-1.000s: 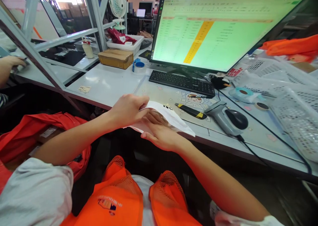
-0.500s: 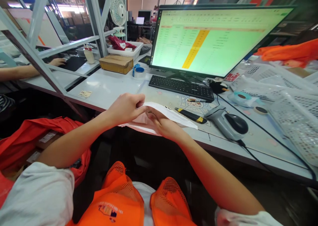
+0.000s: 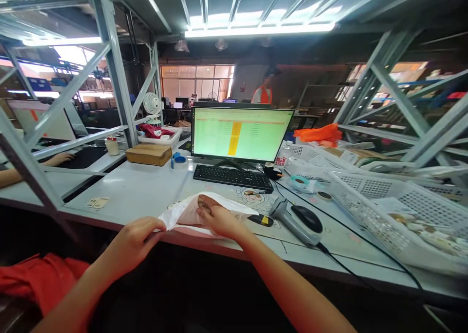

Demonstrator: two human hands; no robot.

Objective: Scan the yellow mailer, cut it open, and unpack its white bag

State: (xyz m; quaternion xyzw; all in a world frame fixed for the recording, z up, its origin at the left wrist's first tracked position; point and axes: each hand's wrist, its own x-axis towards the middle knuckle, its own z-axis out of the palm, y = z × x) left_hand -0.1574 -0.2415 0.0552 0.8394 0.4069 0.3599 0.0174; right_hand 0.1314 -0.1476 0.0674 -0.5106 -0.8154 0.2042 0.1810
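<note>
A white, thin-walled bag [image 3: 183, 211], which looks like a mailing bag, lies at the desk's front edge with its mouth gaping towards me. My left hand [image 3: 141, 238] pinches its left corner between thumb and fingers. Reaching into the mouth from the right, my right hand [image 3: 221, 221] has its fingers curled near a brownish patch; whether that is a thing or the bag's shaded inside, I cannot tell. Just right of the bag, a black and yellow box cutter [image 3: 263, 220] is partly covered by it. A grey barcode scanner [image 3: 294, 225] lies further right, beside a black mouse [image 3: 307, 218].
Behind the bag stand a black keyboard [image 3: 232, 177] and a lit monitor [image 3: 215, 133]. A cardboard box [image 3: 149, 154] and blue tape [image 3: 179, 161] sit back left. White perforated baskets [image 3: 369, 216] line the right side; a cable [image 3: 351, 230] crosses the desk. Another person's hand [image 3: 63, 158] is far left.
My view has tilted up, bringing in the ceiling lights and racks. My left hand has moved apart from my right to the bag's left corner; the right stays in its mouth.
</note>
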